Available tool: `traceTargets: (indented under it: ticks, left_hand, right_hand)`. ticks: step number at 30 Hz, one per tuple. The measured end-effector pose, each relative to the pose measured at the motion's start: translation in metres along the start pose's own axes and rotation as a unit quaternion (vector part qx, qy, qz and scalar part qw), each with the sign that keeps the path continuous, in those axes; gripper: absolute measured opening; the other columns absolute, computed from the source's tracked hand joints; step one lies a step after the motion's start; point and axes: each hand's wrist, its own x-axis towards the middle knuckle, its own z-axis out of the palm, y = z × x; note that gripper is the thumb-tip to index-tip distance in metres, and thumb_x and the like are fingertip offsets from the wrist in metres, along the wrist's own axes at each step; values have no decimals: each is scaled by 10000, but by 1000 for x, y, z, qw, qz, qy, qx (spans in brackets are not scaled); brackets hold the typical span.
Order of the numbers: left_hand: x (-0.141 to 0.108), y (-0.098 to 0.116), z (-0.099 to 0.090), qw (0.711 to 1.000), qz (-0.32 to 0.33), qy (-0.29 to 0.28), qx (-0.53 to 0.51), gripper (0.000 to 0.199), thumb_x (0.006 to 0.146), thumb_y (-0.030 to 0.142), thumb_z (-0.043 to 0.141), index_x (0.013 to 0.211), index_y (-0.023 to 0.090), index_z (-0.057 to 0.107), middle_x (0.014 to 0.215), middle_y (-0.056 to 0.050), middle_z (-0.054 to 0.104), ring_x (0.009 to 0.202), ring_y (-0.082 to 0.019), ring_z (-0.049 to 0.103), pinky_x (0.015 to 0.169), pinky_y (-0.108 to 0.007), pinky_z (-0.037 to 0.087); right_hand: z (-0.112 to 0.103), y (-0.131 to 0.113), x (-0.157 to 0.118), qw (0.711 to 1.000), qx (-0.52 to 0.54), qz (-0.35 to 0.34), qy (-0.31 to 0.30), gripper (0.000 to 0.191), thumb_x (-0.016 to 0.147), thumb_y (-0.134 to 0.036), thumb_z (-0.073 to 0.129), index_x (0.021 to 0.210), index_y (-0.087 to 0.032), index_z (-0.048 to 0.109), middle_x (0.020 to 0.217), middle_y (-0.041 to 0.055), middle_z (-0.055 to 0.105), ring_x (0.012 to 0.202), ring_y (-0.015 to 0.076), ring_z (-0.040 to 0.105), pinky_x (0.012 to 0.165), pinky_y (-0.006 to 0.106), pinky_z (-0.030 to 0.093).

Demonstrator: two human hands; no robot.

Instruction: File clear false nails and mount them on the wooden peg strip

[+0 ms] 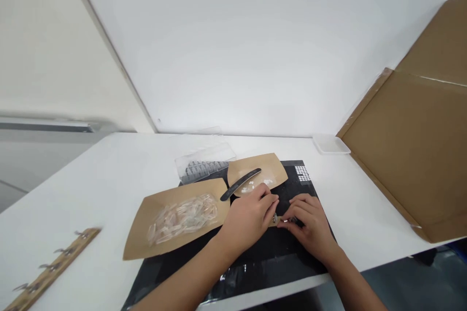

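My left hand (250, 216) is closed in a pinch over the black mat (280, 248); whatever is between its fingertips is too small to make out. Facing it, my right hand (310, 223) is also closed, with thumb and fingers pinched around a small shiny piece I cannot name. Between the hands a bit of tan strip (274, 221) shows, with a small metal part on it, mostly hidden by fingers. Just beyond my left hand, a black curved nail file (241, 184) rests across the edges of two brown paper trays.
The larger paper tray (136, 233) holds many clear nail tips (186, 216); the smaller tray (279, 170) holds white bits. Behind stands a clear plastic box (206, 160). White dots (302, 173) sit on the mat. A wooden strip with metal clips (54, 269) lies left, cardboard (412, 141) right.
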Motion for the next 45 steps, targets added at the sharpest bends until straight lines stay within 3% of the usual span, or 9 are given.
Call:
traceTargets:
  ticks: [7,14,23,30,38,45]
  left_hand:
    - [0,0,1,1000,-6,-3,8,226,1082,252,475,1074,195,693,992,-52,676,750,-163,679,617,-271,517]
    - [0,0,3,1000,-7,-9,16,220,1084,257,475,1115,198,685,996,-56,672,763,-171,674,598,-264,491]
    - [2,-2,4,999,-20,15,39,240,1097,258,459,1052,189,684,975,-51,682,772,-168,665,599,-276,481]
    - [10,-16,-9,994,-48,60,80,277,1106,277,460,1098,224,732,969,-76,687,922,-218,633,706,-311,503]
    - [13,-37,-12,987,-71,118,85,342,1087,359,508,988,210,799,861,-86,677,851,-249,581,770,-382,505]
    - [13,-47,-12,987,-65,138,44,301,1057,341,571,912,216,803,875,-72,774,837,-257,654,819,-411,527]
  right_hand:
    - [-5,1,-1,1000,-12,14,3,181,885,-437,843,938,-299,740,932,40,758,1049,311,667,877,485,476]
    - [-4,5,-10,999,26,22,7,125,945,-293,770,1068,-306,747,1166,79,690,1153,303,623,990,531,514]
    - [-1,3,-14,999,32,34,9,121,986,-227,690,1058,-297,757,1161,87,669,1162,295,618,994,527,538]
    - [-2,2,-15,999,31,35,16,209,981,-229,682,1182,-281,708,1195,90,664,1177,280,619,1022,511,540]
    - [-3,1,-16,998,20,49,30,261,988,-256,667,1248,-273,658,1216,106,659,1192,298,612,1035,530,537]
    - [-5,1,-18,997,21,59,55,300,979,-253,657,1275,-263,605,1192,93,669,1202,294,601,1059,522,515]
